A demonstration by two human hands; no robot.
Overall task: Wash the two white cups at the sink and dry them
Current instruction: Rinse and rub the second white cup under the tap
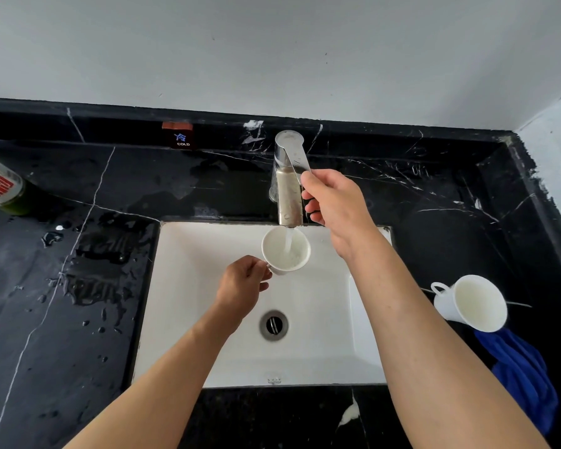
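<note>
The black marble counter (78, 254) surrounds the white sink (201, 319), the landmark here. Over its back edge stands the faucet (289, 189), water running. The right hand (334, 205) curls around the lever; the left hand (243, 286) pinches the first cup (285, 251) by its handle under the stream. The second cup (473, 303) waits right of the sink, against a blue cloth (525, 367). Best to keep the flow gentle and swirl before tipping out.

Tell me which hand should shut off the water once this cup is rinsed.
The right hand. It already grips the tap handle, so it likely only needs to push it down. The left hand holds the cup by its handle under the stream, over the sink.
</note>
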